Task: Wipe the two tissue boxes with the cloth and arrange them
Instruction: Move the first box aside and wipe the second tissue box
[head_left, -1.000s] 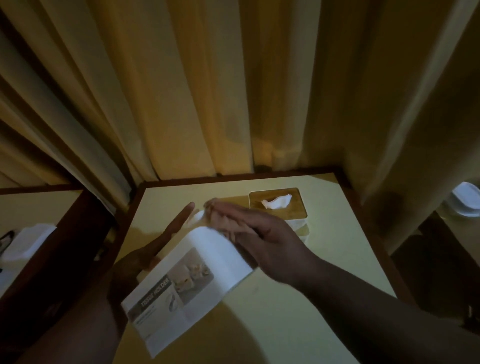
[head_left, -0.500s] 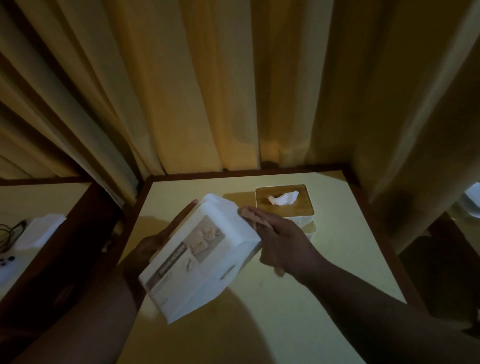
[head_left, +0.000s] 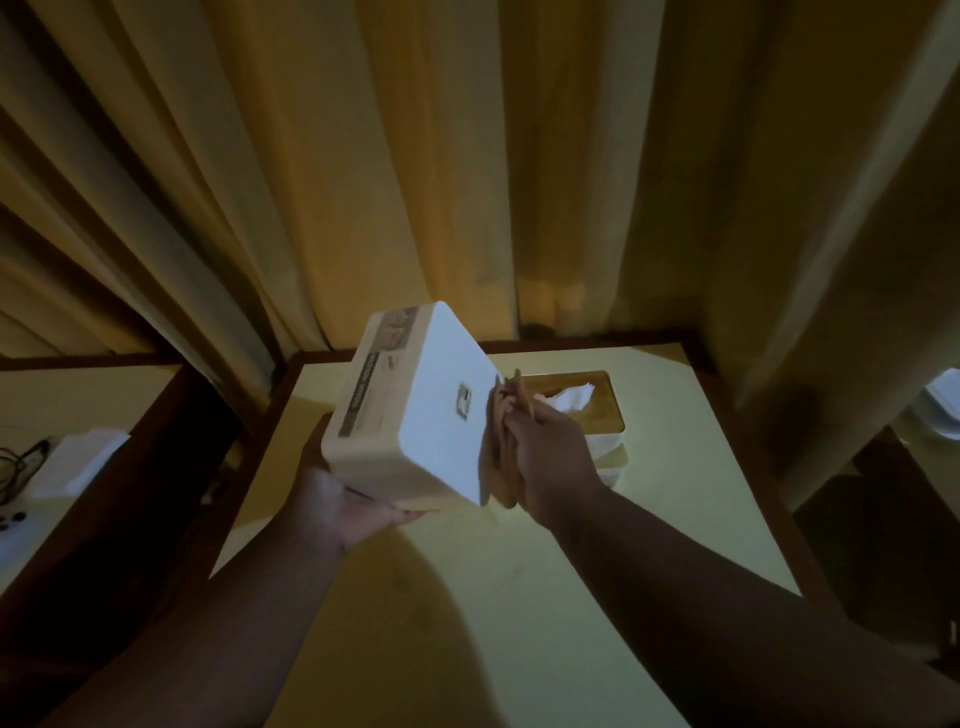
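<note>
The left hand (head_left: 345, 499) cradled a smooth white rectangular box (head_left: 415, 410) from beneath, tilted; the right hand's (head_left: 550, 457) grip pinched a cloth (head_left: 501, 441) against its edge.

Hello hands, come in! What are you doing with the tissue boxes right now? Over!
Left hand holds white tissue box up, tilted. Right hand presses cloth on its side. Second tissue box waits on table. Nothing blocking.
</note>
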